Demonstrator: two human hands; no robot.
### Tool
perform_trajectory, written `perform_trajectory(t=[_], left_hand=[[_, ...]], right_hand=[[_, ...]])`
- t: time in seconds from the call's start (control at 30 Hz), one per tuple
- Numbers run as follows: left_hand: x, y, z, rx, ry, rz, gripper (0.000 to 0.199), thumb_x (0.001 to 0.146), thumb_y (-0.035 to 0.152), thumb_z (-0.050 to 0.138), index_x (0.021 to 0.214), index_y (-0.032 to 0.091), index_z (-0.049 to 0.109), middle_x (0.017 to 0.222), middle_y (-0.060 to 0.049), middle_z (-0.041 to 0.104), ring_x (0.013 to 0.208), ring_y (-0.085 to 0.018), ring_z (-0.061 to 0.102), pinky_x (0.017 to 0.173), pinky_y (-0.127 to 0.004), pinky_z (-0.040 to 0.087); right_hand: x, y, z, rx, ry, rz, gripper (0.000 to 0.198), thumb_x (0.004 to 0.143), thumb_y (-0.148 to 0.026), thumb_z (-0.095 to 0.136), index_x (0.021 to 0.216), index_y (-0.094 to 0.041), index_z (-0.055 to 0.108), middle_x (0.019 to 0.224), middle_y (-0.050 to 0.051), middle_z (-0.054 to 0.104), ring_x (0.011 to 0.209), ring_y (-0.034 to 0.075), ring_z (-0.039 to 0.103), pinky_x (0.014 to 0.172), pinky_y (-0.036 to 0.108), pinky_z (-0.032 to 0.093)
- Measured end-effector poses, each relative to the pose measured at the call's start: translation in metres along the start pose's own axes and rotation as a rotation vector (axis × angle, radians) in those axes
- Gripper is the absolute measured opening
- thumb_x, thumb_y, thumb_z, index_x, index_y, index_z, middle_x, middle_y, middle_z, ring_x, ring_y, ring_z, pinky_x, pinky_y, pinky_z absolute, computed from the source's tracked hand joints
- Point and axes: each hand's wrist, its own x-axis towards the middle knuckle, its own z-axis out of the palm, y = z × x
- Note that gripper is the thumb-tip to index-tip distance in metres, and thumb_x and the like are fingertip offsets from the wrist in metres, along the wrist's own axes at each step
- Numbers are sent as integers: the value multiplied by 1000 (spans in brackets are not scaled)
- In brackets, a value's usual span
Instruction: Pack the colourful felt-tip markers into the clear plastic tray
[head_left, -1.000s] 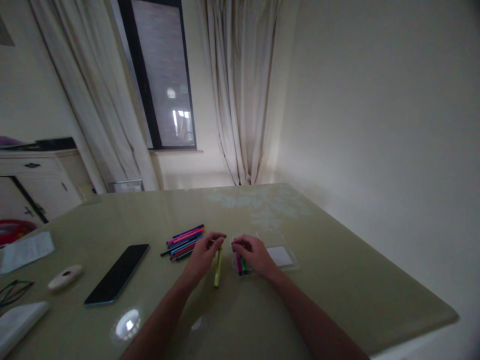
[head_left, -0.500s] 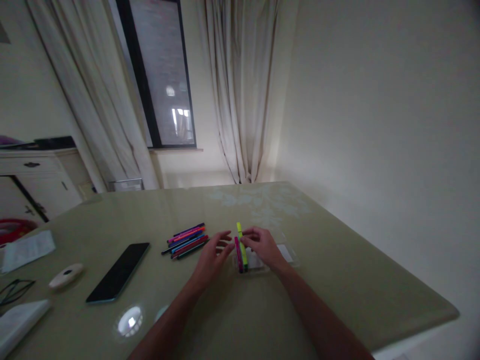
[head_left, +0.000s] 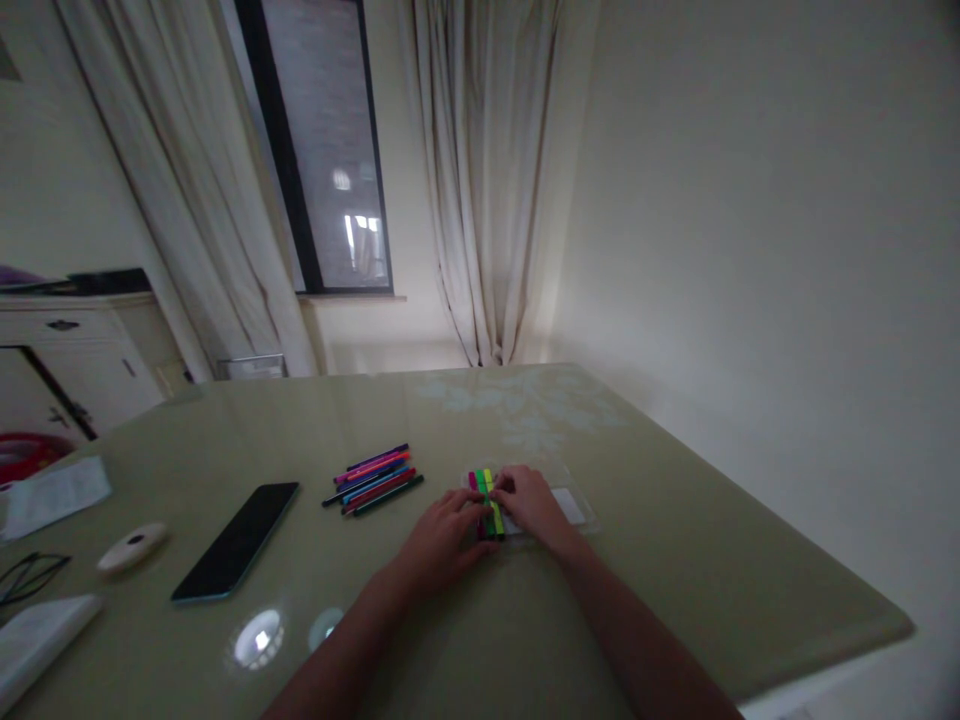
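A clear plastic case (head_left: 586,520) lies on the table with a white insert (head_left: 568,506) in its right part. At its left side three pens lie side by side: a magenta pen (head_left: 472,480), a green pen (head_left: 481,479) and a yellow pen (head_left: 498,520). My right hand (head_left: 529,500) pinches the yellow pen near its middle, thumb and fingers closed. My left hand (head_left: 444,530) rests against the magenta and green pens, fingers stretched over them and thumb apart near their lower ends. Left of it lies a pile of several coloured pens (head_left: 379,480).
A black phone (head_left: 236,543), a white mouse-like object (head_left: 133,550), glasses (head_left: 34,578), a white sheet (head_left: 56,497) and a white box-like object (head_left: 45,645) lie on the left. The table's right edge (head_left: 750,490) runs along the wall.
The yellow pen has come down level with the magenta one, and a green pen now shows between them. My left hand has moved right, onto the pens.
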Motion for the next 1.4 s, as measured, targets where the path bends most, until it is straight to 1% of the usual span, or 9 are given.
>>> perform_trajectory(t=[0.17,0.27,0.37,0.5,0.63,0.83,0.93,1.17,1.4], left_hand=[[3,-20,-10,3,153,-116,31,101,34,48,121,26,70,123,-9,69,116,-25,62,105,-39,47],[-2,-41,-27,271,335,-376,27,97,24,50,112,20,72,117,-13,67,116,-30,60,105,-46,45],[-9,-55,-42,405,322,-469,20,92,21,57,105,21,72,119,-13,66,119,-32,57,106,-47,42],[-11,-56,-42,318,226,-415,11,89,21,59,93,20,69,105,-11,70,107,-31,62,95,-43,47],[-1,-51,-33,-16,371,-351,19,92,30,55,99,20,69,100,-9,73,96,-27,67,87,-39,51],[9,-29,-31,-673,471,-383,46,84,58,67,103,17,70,94,-7,75,80,-21,69,68,-31,55],[10,-15,-27,-854,444,-391,49,77,61,74,98,17,67,96,-8,76,88,-23,73,73,-32,58],[13,-11,-15,-876,423,-378,64,78,65,73,117,16,65,110,-13,77,94,-26,75,87,-42,61],[12,0,-2,-782,263,-245,44,89,47,66,121,18,66,115,-12,76,105,-26,73,91,-40,58]], right_hand=[[-1,1,-1,60,8,12,5,81,-18,72,77,-18,75,74,4,76,67,18,68,64,26,47],[-1,1,-1,173,13,71,11,87,-22,66,81,-17,74,73,4,74,54,15,64,55,24,46],[1,1,0,234,59,64,15,89,-25,63,81,-17,73,74,5,74,54,15,63,54,25,48],[2,2,0,239,126,25,15,88,-27,64,80,-17,73,76,6,74,65,17,66,61,26,51],[0,-4,1,311,119,-22,17,88,-31,64,81,-17,72,75,5,73,67,17,66,60,26,50],[-9,-22,11,606,-109,-108,31,85,-48,71,90,-17,74,79,4,74,69,17,68,64,27,54],[-14,-30,15,688,-180,-119,33,80,-46,76,96,-18,75,87,6,77,76,19,71,68,29,55],[-3,-16,-5,658,-99,23,28,78,-38,74,94,-15,74,80,6,77,70,18,70,59,25,49],[5,3,-28,660,-114,194,27,77,-34,74,96,-15,73,82,5,77,67,15,69,53,22,42]])
